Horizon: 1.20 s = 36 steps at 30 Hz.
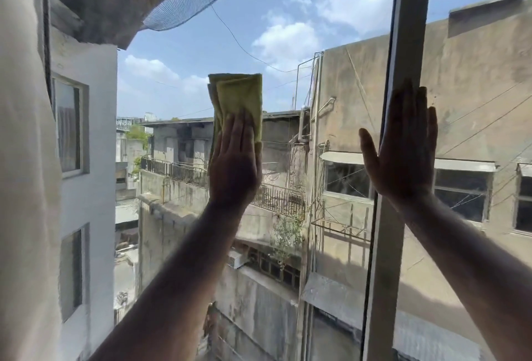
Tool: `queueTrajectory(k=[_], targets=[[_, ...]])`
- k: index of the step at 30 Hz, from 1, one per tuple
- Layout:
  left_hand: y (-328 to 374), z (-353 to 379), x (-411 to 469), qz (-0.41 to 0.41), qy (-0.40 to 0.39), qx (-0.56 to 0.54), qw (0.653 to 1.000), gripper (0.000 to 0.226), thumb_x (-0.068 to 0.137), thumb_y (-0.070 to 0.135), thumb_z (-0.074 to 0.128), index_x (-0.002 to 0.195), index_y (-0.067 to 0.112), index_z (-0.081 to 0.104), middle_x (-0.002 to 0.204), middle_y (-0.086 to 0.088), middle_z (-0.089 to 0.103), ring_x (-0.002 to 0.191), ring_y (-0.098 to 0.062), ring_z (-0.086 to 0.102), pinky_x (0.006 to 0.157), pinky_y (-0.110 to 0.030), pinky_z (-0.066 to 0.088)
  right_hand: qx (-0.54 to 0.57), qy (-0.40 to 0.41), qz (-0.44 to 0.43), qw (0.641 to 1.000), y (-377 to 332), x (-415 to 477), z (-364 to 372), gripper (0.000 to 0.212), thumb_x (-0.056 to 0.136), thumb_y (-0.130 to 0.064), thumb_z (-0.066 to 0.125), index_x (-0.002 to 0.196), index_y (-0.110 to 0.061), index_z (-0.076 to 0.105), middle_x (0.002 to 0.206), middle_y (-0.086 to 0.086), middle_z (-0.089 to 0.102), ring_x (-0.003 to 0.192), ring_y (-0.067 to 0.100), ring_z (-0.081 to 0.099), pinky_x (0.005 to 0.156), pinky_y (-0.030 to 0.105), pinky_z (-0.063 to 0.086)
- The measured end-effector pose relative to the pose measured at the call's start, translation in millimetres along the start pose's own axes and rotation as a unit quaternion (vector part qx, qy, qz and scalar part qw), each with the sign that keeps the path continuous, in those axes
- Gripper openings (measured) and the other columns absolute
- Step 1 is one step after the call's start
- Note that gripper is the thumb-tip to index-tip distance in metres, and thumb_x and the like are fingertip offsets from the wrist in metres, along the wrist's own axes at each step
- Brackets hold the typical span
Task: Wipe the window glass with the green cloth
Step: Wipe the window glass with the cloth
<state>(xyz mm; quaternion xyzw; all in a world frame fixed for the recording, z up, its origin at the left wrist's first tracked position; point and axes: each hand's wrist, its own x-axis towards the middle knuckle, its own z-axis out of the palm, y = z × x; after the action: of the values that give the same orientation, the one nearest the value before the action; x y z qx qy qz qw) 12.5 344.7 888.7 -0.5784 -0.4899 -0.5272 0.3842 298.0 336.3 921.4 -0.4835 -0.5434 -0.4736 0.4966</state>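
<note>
A folded green cloth [240, 95] lies flat against the window glass [184, 78] near the middle of the pane. My left hand [234, 167] presses its lower half to the glass with fingers together and palm flat. My right hand [403, 156] rests flat and spread on the glass, partly over the vertical window frame bar [408, 29], holding nothing.
A pale curtain [23, 159] hangs along the left edge of the window. The frame bar runs top to bottom at the right. Outside the glass are buildings, cables and sky.
</note>
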Motion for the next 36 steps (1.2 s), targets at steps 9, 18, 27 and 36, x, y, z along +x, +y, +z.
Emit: queueTrajectory(k=[9,18,27,36], targets=[[10,11,-73,-0.074,0.034,-0.040,0.996,0.047,0.110,0.016,0.047,0.154,0.003,0.044,0.164,-0.013,0.042,0.156,-0.029,0.037,0.130,-0.044,0.034,0.014,0.029,-0.005,0.999,3,0,10,0.080,0.113,-0.053,0.035,0.171,-0.005,0.007,0.181,0.018,0.010,0.168,0.038,0.011,0.137,0.056,0.016],[-37,5,-69,0.029,0.027,0.021,0.999,0.045,0.112,0.022,0.042,0.151,0.000,0.048,0.159,-0.018,0.049,0.151,-0.031,0.045,0.119,-0.047,0.048,0.012,0.025,-0.005,1.000,6,1,13,0.080,0.113,-0.056,0.029,0.170,-0.006,0.005,0.180,0.020,0.009,0.169,0.038,0.010,0.138,0.055,0.013],[-20,1,-77,-0.046,0.014,-0.001,0.999,0.045,0.109,0.015,0.042,0.151,0.000,0.048,0.163,-0.016,0.043,0.155,-0.032,0.039,0.129,-0.046,0.034,0.018,0.011,-0.001,1.000,2,0,7,0.080,0.114,-0.055,0.030,0.171,-0.003,0.008,0.180,0.020,0.009,0.169,0.038,0.008,0.138,0.054,0.011],[-59,-16,-40,0.001,-0.001,0.039,0.999,0.049,0.105,0.010,0.043,0.151,-0.003,0.046,0.161,-0.020,0.045,0.152,-0.036,0.042,0.124,-0.054,0.038,0.015,0.010,-0.001,1.000,1,2,4,0.080,0.113,-0.055,0.026,0.170,-0.002,0.008,0.180,0.021,0.009,0.169,0.039,0.008,0.138,0.056,0.014]])
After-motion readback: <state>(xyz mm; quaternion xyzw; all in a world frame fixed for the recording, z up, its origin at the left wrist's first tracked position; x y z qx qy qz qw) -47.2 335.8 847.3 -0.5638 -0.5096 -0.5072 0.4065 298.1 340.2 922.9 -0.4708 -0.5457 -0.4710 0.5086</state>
